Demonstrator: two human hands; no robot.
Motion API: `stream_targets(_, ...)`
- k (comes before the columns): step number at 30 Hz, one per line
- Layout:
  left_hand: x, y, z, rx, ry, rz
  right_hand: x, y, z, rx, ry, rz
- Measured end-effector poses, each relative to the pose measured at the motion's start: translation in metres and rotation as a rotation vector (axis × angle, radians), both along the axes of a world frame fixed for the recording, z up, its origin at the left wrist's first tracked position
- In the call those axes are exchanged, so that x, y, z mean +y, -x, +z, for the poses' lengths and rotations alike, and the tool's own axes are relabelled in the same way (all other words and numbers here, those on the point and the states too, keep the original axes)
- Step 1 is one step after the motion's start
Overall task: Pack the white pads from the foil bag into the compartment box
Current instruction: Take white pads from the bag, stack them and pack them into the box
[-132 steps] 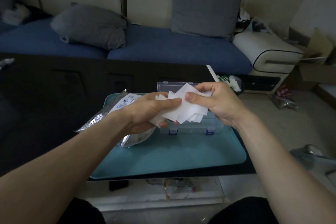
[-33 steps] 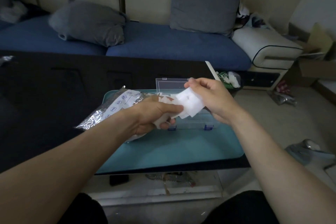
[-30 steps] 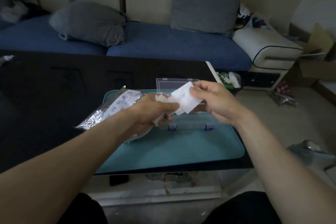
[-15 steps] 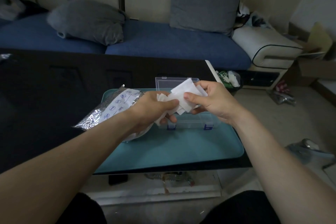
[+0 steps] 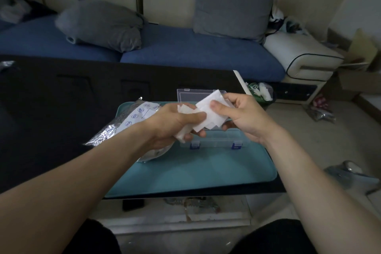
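Both hands hold a loose bunch of white pads above the clear compartment box. My left hand grips the lower left part of the bunch, thumb on top. My right hand pinches the upper pads between thumb and fingers. The box stands open on a teal mat, its lid upright behind and blue latches at the front. Its compartments are mostly hidden by my hands. The foil bag lies on the mat's left side under my left forearm.
The mat lies on a black table whose front edge is near me. A blue sofa with grey cushions stands behind the table. Bags and clutter lie on the floor at the right.
The right hand has drawn its pads back onto the bunch in the left hand, and both hands shifted slightly over the box. The bag and box have not moved.
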State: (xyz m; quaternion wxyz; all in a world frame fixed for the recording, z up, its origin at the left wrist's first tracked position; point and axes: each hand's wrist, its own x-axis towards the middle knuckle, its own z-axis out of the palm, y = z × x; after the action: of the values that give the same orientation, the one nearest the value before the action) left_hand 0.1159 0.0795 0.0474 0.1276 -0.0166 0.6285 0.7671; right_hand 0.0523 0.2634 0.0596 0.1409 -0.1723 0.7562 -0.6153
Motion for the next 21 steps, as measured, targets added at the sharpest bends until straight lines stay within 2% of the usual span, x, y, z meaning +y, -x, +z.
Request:
stream_targets(5, -0.001, 0.002, -0.003, 0.002, 0.003, 0.107, -0.003, 0.001, 0.0, -0.004, 0.064, -0.072)
stream_targets(11, -0.001, 0.003, -0.002, -0.002, 0.121, 0.186, -0.008, 0.0, -0.001, 0.061, 0.02, -0.063)
stream_targets(15, 0.003, 0.0, 0.005, 0.003, 0.063, 0.13, -0.021, 0.0, -0.007, 0.172, -0.044, -0.166)
stream_targets(21, 0.003, 0.0, 0.003, 0.013, 0.13, 0.227, -0.029, -0.001, -0.006, 0.167, 0.013, -0.274)
